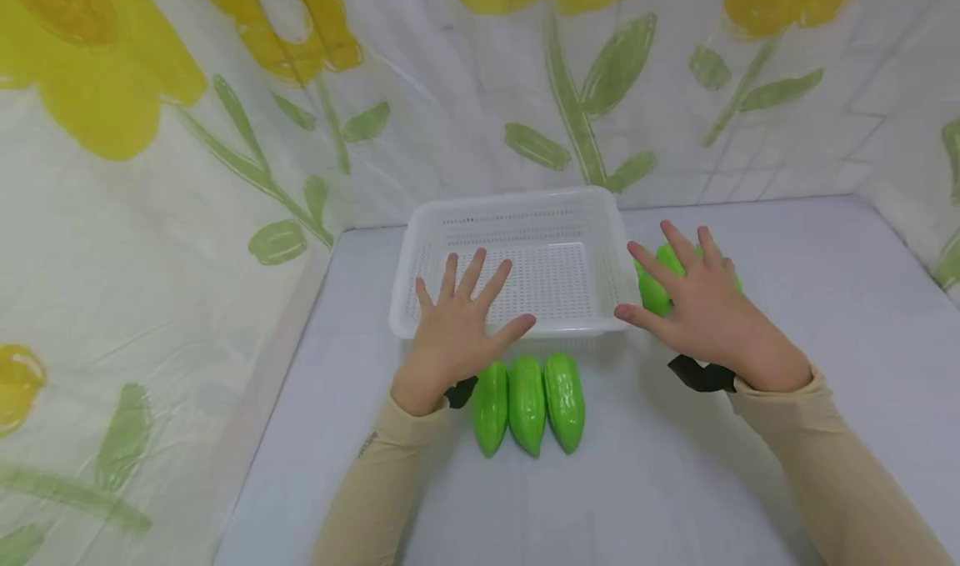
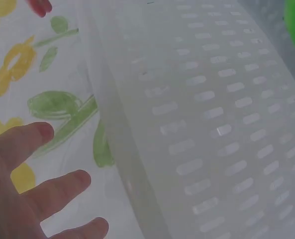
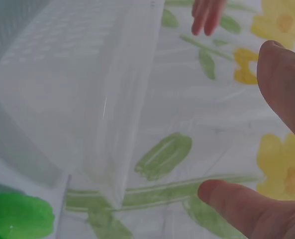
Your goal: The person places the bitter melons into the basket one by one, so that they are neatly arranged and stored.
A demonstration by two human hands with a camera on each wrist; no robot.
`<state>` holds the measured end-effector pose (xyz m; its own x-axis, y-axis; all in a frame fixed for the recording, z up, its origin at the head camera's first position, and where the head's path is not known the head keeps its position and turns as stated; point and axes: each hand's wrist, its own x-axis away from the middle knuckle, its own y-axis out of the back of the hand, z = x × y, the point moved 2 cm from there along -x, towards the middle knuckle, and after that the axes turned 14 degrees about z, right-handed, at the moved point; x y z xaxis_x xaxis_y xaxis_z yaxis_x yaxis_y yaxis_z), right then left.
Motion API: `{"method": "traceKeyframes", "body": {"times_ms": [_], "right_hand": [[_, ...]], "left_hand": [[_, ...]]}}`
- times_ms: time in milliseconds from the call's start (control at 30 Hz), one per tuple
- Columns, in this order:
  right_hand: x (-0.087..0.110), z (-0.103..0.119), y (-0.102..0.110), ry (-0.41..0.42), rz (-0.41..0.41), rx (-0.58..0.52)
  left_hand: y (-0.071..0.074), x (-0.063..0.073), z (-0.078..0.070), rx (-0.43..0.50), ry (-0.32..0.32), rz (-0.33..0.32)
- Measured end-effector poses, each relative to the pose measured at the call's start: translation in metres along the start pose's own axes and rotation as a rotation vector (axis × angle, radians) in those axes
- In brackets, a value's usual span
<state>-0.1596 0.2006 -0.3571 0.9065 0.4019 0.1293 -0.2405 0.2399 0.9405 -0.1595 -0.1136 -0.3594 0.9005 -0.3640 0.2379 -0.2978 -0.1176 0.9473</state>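
Both hands hover with fingers spread and hold nothing. In the head view the left hand (image 1: 455,333) is above the near left part of a white perforated plastic basket (image 1: 510,330). Over the table to the right of the basket is the right hand (image 1: 705,312), partly covering several bright green, ridged, pod-shaped vegetables (image 1: 654,291). Three more green vegetables (image 1: 527,403) lie side by side in front of the basket, pointed ends toward me. Each wrist view shows spread fingers (image 2: 62,191) (image 3: 232,201) apart from the basket wall. The basket's inside holds nothing visible.
A pale cloth-covered table (image 1: 622,499) carries everything. Behind it and at the left hangs a white curtain (image 1: 450,91) painted with yellow flowers and green leaves. The basket's far rim stands close to that curtain.
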Motion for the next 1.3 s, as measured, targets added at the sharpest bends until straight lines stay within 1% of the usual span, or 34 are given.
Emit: {"method": "traceKeyframes", "body": {"times_ms": [133,333,433,567,667,867,967,1133,1300], "right_hand": [[-0.002,-0.013,0.005,-0.019,0.008,-0.026],[-0.006,-0.031,0.010,-0.003,-0.014,-0.043],[-0.009,-0.038,0.011,-0.035,0.007,-0.062],[-0.012,-0.050,0.011,-0.091,0.044,-0.088],[-0.012,-0.058,0.011,-0.109,0.042,-0.095],[-0.013,-0.073,0.007,-0.117,0.006,-0.137],[-0.016,-0.084,0.005,-0.134,0.006,-0.158],[-0.020,-0.098,0.001,-0.170,0.025,-0.171],[-0.023,-0.107,-0.003,-0.177,0.027,-0.175]], "left_hand": [[0.003,-0.001,0.008,0.012,0.002,-0.039],[0.005,0.001,0.027,0.016,-0.015,-0.125],[0.005,0.003,0.036,0.017,-0.021,-0.168],[0.002,0.004,0.047,0.024,-0.024,-0.198],[-0.001,0.002,0.053,0.026,-0.028,-0.227],[-0.005,0.001,0.064,0.043,-0.044,-0.299],[-0.007,0.002,0.069,0.048,-0.047,-0.329],[-0.011,0.002,0.076,0.068,-0.041,-0.353],[-0.017,0.002,0.081,0.097,-0.046,-0.385]]}}
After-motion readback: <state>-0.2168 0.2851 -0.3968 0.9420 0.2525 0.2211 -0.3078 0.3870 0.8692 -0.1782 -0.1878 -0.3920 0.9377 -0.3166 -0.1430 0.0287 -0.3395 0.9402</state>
